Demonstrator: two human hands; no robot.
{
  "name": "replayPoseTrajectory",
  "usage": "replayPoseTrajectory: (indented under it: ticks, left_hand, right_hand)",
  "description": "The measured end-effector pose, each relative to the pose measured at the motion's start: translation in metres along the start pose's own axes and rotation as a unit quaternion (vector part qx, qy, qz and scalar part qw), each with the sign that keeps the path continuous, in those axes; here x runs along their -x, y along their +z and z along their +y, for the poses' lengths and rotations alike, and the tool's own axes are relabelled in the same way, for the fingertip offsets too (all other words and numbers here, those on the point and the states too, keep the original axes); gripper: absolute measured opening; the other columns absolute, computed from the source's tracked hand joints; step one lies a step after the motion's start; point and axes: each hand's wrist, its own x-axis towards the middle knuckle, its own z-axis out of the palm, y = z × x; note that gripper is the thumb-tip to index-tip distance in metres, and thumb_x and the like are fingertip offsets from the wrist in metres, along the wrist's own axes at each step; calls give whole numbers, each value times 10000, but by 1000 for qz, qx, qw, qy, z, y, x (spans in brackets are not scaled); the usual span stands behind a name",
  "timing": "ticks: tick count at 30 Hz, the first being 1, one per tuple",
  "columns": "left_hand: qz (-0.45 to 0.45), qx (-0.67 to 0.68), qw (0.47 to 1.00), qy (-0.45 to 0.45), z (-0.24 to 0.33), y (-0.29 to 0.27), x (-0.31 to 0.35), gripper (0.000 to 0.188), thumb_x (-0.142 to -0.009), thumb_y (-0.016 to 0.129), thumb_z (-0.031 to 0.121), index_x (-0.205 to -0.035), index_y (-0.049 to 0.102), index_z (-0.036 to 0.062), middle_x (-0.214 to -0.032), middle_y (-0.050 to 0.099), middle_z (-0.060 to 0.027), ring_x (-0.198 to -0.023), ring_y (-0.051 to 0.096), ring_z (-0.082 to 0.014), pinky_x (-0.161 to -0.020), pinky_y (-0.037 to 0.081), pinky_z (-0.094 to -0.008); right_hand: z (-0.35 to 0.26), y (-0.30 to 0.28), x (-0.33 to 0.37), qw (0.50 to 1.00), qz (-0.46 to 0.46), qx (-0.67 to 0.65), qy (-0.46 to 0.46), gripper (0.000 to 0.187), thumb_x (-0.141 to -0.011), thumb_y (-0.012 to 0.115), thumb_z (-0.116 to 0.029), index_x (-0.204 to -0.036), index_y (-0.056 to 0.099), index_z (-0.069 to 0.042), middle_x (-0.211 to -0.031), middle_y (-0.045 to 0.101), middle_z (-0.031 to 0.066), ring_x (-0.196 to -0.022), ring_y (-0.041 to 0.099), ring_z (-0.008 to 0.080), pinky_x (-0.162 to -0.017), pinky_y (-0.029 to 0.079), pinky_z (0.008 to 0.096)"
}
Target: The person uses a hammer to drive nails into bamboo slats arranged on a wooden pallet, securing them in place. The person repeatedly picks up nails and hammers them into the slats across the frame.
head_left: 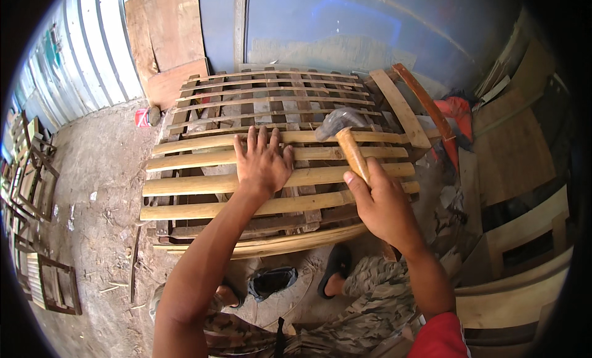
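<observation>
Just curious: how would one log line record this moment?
left hand flat on slat panel | right hand gripping hammer above slats

A rough woodworking yard: dirt floor (98, 191), corrugated metal wall (92, 56), stacked wooden frames (31, 179), leaning boards (166, 37).

The left hand (262, 164) lies flat on the slatted wooden frame (280, 179). Just right of it, the right hand (382, 204) grips a hammer (345, 136) above the slats.
</observation>
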Motion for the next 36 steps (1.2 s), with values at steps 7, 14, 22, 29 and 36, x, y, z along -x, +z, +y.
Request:
replayPoseTrajectory:
  ticks: [7, 14, 22, 29, 36]
  left_hand:
    - [19, -43, 999, 22, 1, -2, 3, 656, -1046, 285, 478, -1548, 393, 70, -1613, 351, -195, -1548, 205, -334, -1242, 44, -598]
    - [-15, -49, 999, 9, 11, -8, 2, 656, -1047, 254, 459, -1574, 349, 79, -1628, 333, -181, -1561, 171, -327, -1244, 22, -603]
    - [28, -40, 999, 18, 6, -1, 1, 664, -1038, 303, 472, -1555, 362, 59, -1611, 335, -219, -1554, 170, -356, -1238, 30, -608]
    - [32, -46, 998, 7, 0, 2, 3, 678, -1033, 312, 480, -1554, 353, 48, -1619, 311, -229, -1562, 126, -366, -1239, 9, -608]
    - [33, -47, 998, 12, 7, -1, -1, 682, -1033, 316, 485, -1545, 367, 36, -1625, 297, -228, -1564, 113, -369, -1237, 4, -609]
  right_hand:
    - [3, -4, -6, 1000, 3, -8, -28, 299, -1016, 612, -267, -943, 508, 4, -696, 625, 242, -639, 639, 443, -556, 458, 504]
    - [26, 18, 9, 994, -101, 47, 12, 319, -1025, 607, -312, -1025, 557, 4, -761, 625, 244, -666, 638, 424, -609, 467, 475]
    - [18, 24, 2, 996, 61, -7, -65, 309, -1032, 576, -298, -984, 497, -3, -695, 622, 238, -627, 632, 461, -585, 478, 526]
    - [10, 7, 6, 999, -5, -28, 13, 339, -1033, 592, -323, -1043, 520, 8, -747, 621, 232, -669, 631, 429, -597, 467, 477]
    - [31, 32, 12, 997, -69, 43, -4, 309, -1031, 579, -284, -1007, 510, 16, -700, 616, 270, -691, 642, 481, -592, 481, 530]
